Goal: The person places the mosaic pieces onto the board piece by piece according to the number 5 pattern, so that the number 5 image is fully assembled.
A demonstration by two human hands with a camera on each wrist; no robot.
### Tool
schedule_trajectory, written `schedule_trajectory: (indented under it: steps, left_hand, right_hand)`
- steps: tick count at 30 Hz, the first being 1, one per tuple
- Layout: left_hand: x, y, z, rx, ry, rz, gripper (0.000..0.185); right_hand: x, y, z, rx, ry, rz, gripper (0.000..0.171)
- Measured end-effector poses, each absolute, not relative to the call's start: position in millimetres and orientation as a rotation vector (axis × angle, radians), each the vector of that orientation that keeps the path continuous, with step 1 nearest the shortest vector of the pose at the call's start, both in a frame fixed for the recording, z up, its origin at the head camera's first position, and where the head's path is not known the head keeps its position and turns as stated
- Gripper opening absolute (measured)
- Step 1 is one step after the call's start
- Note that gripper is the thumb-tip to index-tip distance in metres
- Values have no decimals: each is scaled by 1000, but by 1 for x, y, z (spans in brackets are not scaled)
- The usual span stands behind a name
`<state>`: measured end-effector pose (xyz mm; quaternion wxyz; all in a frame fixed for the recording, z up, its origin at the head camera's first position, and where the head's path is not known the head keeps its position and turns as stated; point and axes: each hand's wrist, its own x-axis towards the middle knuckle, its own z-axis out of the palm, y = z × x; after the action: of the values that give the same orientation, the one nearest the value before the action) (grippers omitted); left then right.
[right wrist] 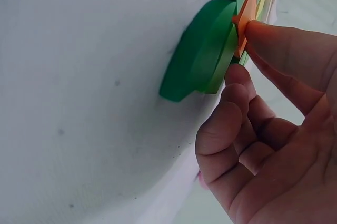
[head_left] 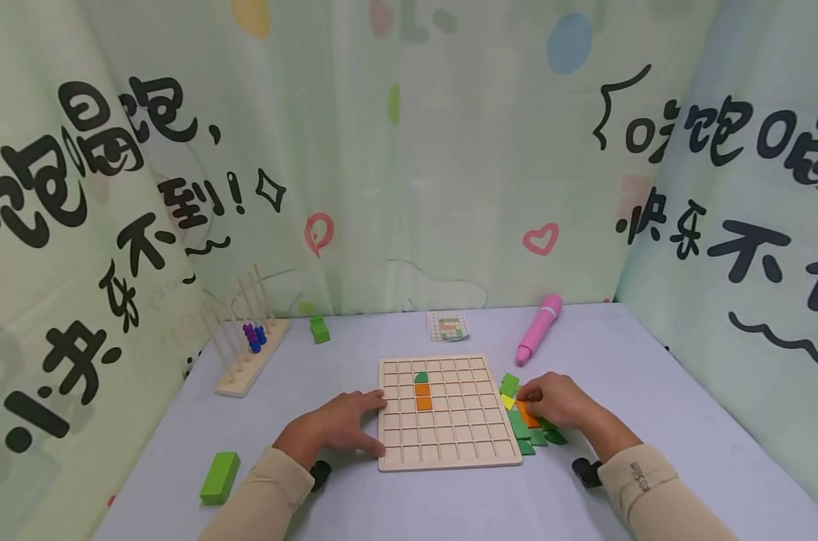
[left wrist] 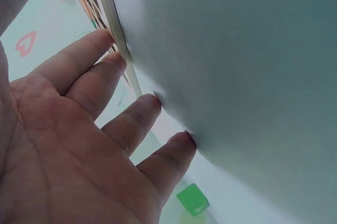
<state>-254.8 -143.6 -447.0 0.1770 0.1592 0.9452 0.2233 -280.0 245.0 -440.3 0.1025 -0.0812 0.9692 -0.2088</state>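
A wooden grid board lies on the table, with a green rounded tile and two orange square tiles set in its cells. My left hand rests at the board's left edge, fingers spread; in the left wrist view its fingertips touch the rim. To the right of the board, my right hand pinches an orange tile at the pile of green tiles. A yellow tile lies beside it. The fingers' far side is partly hidden.
A peg stand with purple and blue beads stands at the back left. Green blocks lie front left and at the back. A printed pattern card and a pink marker-like stick lie behind the board. Curtains enclose the table.
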Motion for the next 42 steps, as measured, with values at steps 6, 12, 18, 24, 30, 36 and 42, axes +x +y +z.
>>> schedule_trajectory:
  steps: [6,12,18,24,30,36,42]
  left_hand:
    - [-255,-142,-447,432,2675,620,82]
    - [-254,-142,-446,434,2675,610,82]
    - [-254,-143,-446,446,2674,620,81]
    - [-254,-142,-445,445,2672,626,81]
    - [-253,-141,-443,442,2683,619,81]
    - [-253,-142,-444,450,2679,627,80]
    - [-254,-143,-447,455,2676,639,80]
  right_hand:
    - [-281,242,-442,-252,2870,-553,14]
    - [-281,239,-445,-231,2874,-549,10]
    - [-279,238,-446,-207,2885,-579,11]
    - [-276,240,-446,-217,2896,-597,13]
    - [-274,241,-441,-245,2897,-606,10]
    - [-274,241,-433,-259,2883,-700,8]
    - [-278,228,-427,-300,2845,-841,7]
